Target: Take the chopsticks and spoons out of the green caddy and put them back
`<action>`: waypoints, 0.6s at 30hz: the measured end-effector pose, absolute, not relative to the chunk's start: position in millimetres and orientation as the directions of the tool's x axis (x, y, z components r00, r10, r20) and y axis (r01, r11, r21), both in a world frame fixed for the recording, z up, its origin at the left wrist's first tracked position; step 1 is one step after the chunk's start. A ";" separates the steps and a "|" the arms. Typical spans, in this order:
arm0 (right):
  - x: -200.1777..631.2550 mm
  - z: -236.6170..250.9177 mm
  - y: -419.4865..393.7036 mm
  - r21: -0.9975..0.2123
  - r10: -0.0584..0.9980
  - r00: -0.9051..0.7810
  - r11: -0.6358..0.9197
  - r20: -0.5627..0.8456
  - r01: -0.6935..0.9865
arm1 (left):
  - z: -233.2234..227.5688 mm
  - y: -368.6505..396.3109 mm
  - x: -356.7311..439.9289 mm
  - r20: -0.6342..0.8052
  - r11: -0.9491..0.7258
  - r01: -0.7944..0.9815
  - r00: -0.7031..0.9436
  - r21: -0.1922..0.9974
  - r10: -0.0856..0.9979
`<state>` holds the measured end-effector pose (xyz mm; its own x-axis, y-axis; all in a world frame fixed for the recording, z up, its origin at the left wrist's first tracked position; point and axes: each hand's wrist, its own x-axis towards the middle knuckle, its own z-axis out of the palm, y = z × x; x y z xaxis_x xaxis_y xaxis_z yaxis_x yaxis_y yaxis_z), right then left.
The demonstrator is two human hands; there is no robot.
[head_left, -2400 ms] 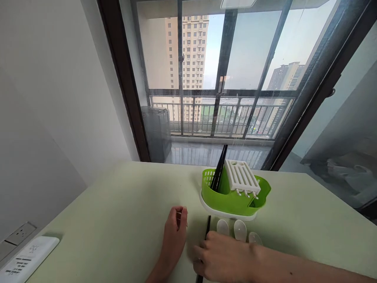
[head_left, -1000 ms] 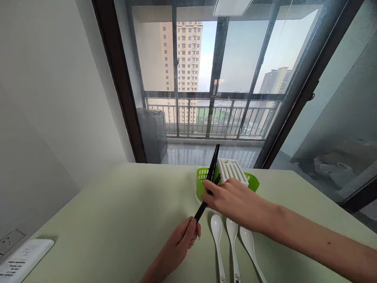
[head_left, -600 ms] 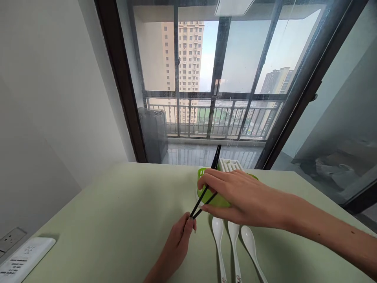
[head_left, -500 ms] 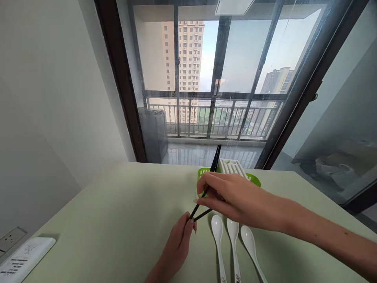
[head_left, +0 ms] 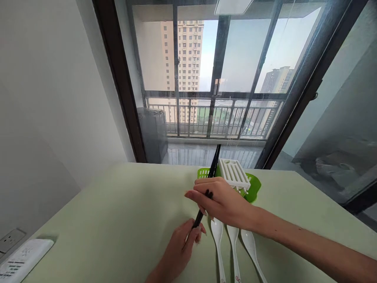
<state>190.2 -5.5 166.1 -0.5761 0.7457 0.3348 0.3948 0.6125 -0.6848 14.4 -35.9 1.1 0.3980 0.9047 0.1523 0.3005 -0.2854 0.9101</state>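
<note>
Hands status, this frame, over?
Left hand, right hand: both closed on slim black chopsticks. Three glossy white spoons nearby. Right hand partly hides green plastic basket.

Daylight enters through the window (head_left: pixel 247 55) beyond the right grip (head_left: pixel 220 202); the wall (head_left: pixel 59 98) to its far left is dim grey. Soft shadows lie on the counter (head_left: pixel 118 236) beside the left grip (head_left: pixel 178 247). Wide-angle distortion slants the dark frame (head_left: pixel 119 78) beyond it.

the right forearm (head_left: pixel 294 236) is bare, tiny spots dotting it; bare left hand (head_left: pixel 181 245).
</note>
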 end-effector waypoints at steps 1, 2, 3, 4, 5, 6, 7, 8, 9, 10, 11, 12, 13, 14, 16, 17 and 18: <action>189.4 164.6 -5.0 -0.685 0.741 -0.589 0.613 0.323 0.395 | 3.2 -35.0 14.7 0.155 -0.298 0.293 0.426 0.909 0.891; 188.6 162.9 -4.5 -0.687 0.738 -0.601 0.609 0.307 0.397 | 5.2 -34.2 15.1 0.158 -0.309 0.289 0.445 0.906 0.881; 187.8 161.1 -4.1 -0.688 0.738 -0.609 0.604 0.291 0.403 | 7.0 -33.7 15.7 0.159 -0.314 0.288 0.457 0.905 0.875; 187.1 159.5 -3.7 -0.689 0.739 -0.615 0.598 0.276 0.410 | 8.3 -33.5 16.2 0.155 -0.314 0.289 0.463 0.904 0.873; 186.6 158.1 -3.5 -0.688 0.742 -0.616 0.594 0.266 0.418 | 9.2 -33.4 16.7 0.150 -0.309 0.292 0.462 0.905 0.874; 186.2 157.0 -3.2 -0.688 0.744 -0.615 0.590 0.260 0.423 | 9.6 -33.3 17.1 0.142 -0.301 0.296 0.457 0.907 0.878; 186.0 156.1 -3.0 -0.691 0.746 -0.615 0.587 0.257 0.423 | 9.6 -33.2 17.4 0.135 -0.293 0.300 0.451 0.908 0.882; 185.9 155.4 -2.7 -0.695 0.746 -0.615 0.584 0.255 0.420 | 9.3 -33.0 17.5 0.129 -0.285 0.306 0.443 0.908 0.887; 185.8 155.0 -2.4 -0.700 0.746 -0.616 0.581 0.255 0.414 | 8.8 -32.8 17.5 0.120 -0.276 0.315 0.435 0.908 0.892; 185.9 154.7 -2.0 -0.705 0.745 -0.616 0.579 0.254 0.409 | 8.3 -32.5 17.5 0.111 -0.267 0.326 0.426 0.907 0.898; 185.9 154.5 -1.5 -0.708 0.745 -0.616 0.578 0.255 0.406 | 7.8 -32.2 17.4 0.104 -0.260 0.334 0.418 0.906 0.902; 186.1 154.2 -1.1 -0.708 0.745 -0.616 0.578 0.256 0.405 | 7.6 -32.0 17.4 0.100 -0.255 0.339 0.414 0.905 0.905; 186.4 154.0 -0.7 -0.705 0.745 -0.615 0.580 0.258 0.407 | 7.5 -31.8 17.3 0.099 -0.255 0.342 0.412 0.905 0.906; 187.0 153.8 -0.5 -0.699 0.744 -0.615 0.585 0.262 0.411 | 7.6 -31.8 17.3 0.101 -0.257 0.343 0.412 0.904 0.906; 189.4 153.6 -1.1 -0.680 0.747 -0.603 0.598 0.280 0.424 | 7.7 -31.8 17.3 0.109 -0.266 0.348 0.411 0.899 0.905; 191.3 153.8 -2.0 -0.674 0.753 -0.589 0.600 0.293 0.431 | 7.6 -31.8 17.2 0.113 -0.271 0.352 0.408 0.896 0.906; 193.8 154.3 -3.3 -0.674 0.761 -0.573 0.597 0.304 0.435 | 7.3 -31.8 17.2 0.116 -0.273 0.356 0.404 0.894 0.907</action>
